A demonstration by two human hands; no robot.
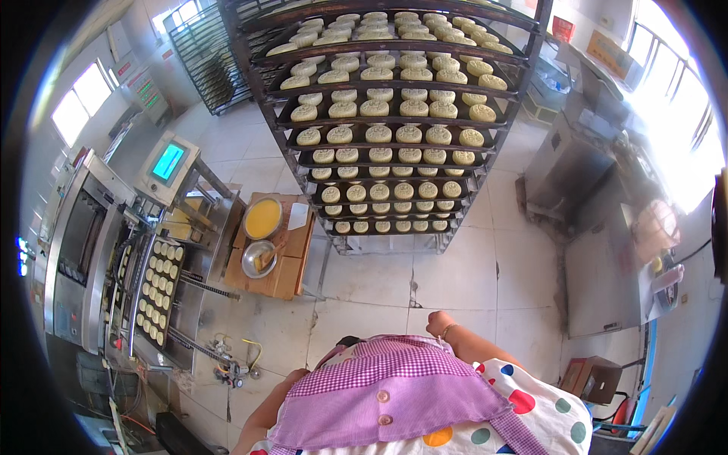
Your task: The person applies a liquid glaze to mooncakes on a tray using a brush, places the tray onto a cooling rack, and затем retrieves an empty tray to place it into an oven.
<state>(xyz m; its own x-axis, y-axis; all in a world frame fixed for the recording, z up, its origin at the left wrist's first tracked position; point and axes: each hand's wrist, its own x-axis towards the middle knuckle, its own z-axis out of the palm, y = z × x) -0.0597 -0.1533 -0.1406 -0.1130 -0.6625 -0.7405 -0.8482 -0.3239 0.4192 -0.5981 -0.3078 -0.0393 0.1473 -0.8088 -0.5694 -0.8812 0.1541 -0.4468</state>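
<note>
My right hand point(438, 323) hangs in front of me over the tiled floor, its fingers curled in with nothing visible in them; a bracelet is on the wrist. My left hand point(298, 374) is low at my left side, and the purple apron point(402, 394) hides its fingers. Neither hand touches the tall rack point(519, 83) ahead. Its dark trays point(417, 123) hold rows of round, pale, pattern-stamped pastries point(374, 108).
On the left, a wooden table point(287, 282) carries a bowl of yellow liquid point(263, 219) and a metal bowl with a brush point(258, 259). Beside it a machine with a lit screen point(168, 161) has a tray of small pastries point(159, 288). Steel cabinets point(569, 167) stand right.
</note>
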